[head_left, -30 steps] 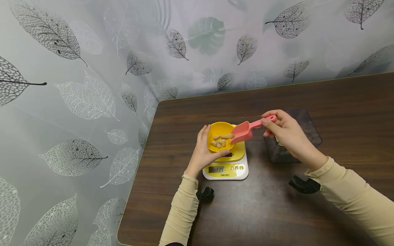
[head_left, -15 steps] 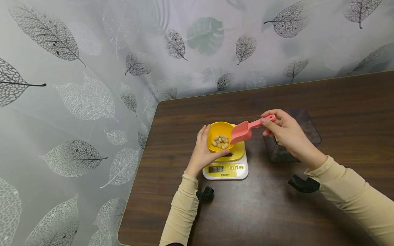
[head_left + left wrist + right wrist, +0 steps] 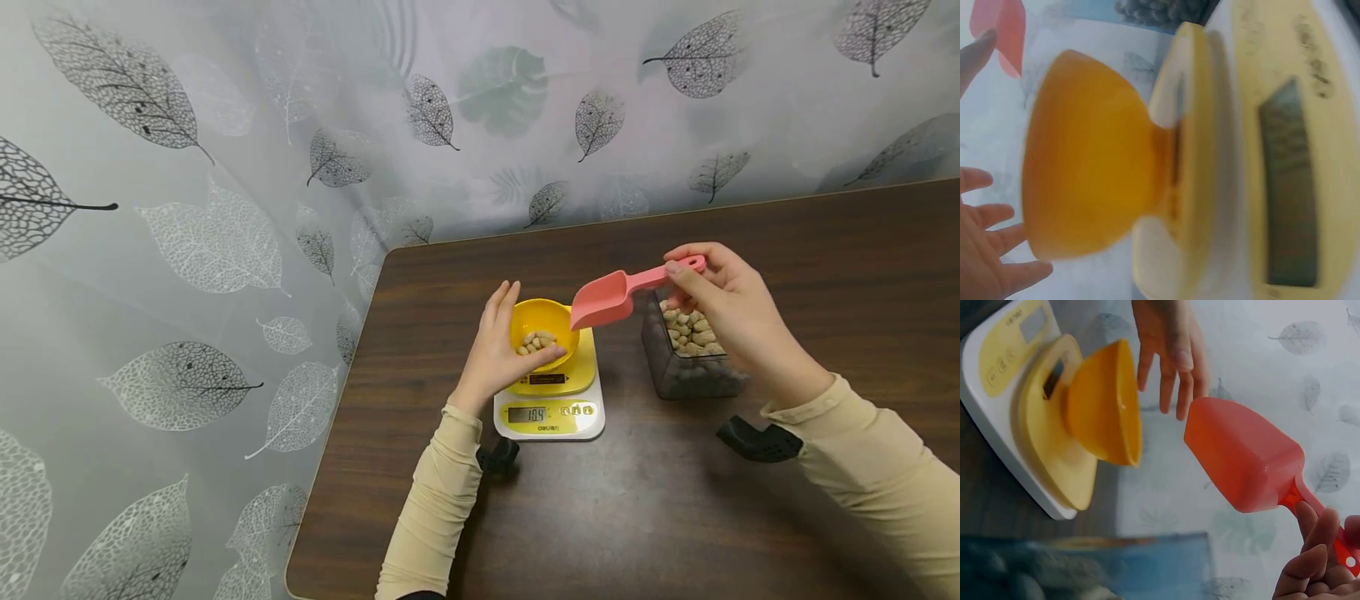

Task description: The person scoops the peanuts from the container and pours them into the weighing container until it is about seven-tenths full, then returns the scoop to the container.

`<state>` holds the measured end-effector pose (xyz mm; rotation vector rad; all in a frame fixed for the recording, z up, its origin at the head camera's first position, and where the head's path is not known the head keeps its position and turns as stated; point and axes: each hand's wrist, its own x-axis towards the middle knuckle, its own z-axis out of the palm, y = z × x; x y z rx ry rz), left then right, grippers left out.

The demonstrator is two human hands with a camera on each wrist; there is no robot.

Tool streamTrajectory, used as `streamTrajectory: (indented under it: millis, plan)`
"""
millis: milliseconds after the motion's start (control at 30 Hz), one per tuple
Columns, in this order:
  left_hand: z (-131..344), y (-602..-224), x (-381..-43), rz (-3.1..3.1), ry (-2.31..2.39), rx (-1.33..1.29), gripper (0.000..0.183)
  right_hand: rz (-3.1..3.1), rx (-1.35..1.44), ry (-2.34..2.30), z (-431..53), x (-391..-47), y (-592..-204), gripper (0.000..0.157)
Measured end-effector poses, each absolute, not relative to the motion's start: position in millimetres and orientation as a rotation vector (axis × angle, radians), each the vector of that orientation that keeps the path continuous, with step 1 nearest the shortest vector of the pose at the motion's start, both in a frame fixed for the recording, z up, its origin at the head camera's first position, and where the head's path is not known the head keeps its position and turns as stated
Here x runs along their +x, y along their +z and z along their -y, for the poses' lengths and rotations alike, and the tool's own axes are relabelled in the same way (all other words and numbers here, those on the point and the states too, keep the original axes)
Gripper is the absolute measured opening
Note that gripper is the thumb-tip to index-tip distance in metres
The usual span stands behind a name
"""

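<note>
A yellow bowl (image 3: 542, 313) with several peanuts (image 3: 536, 341) in it stands on a white-and-yellow kitchen scale (image 3: 555, 427), whose lit display seems to read 10.4. My left hand (image 3: 489, 357) is spread at the bowl's left side. In the left wrist view, its fingers and thumb are extended and look apart from the bowl (image 3: 1088, 162). My right hand (image 3: 726, 302) pinches the handle of a pink scoop (image 3: 606, 300), raised to the right of the bowl. No peanuts show in the scoop; its open face is partly turned away in the right wrist view.
A dark see-through container (image 3: 693, 385) full of peanuts stands right of the scale, partly under my right hand. The brown wooden table (image 3: 420, 333) meets a leaf-patterned curtain (image 3: 480, 183) at its back and left. Black wrist mounts (image 3: 757, 442) hang below both forearms.
The last peanuts have slid from the scoop into the bowl. The scoop and right hand have moved up and right, uncovering more of the container. The left hand has loosened from the bowl.
</note>
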<state>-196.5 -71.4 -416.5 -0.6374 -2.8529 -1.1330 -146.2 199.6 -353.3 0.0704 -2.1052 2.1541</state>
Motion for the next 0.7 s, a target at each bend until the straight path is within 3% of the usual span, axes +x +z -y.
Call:
streamTrajectory:
  millis: [333,700]
  plan:
    - [38,-391,-199,2.829,-1.132,-0.819,0.102,1.666,0.187,2.322,-235,-134,-338,0.020]
    - [-9,-377,-195,2.834,-1.130,-1.029,0.104,1.723,0.024,1.969,-268,-119,-331,0.019]
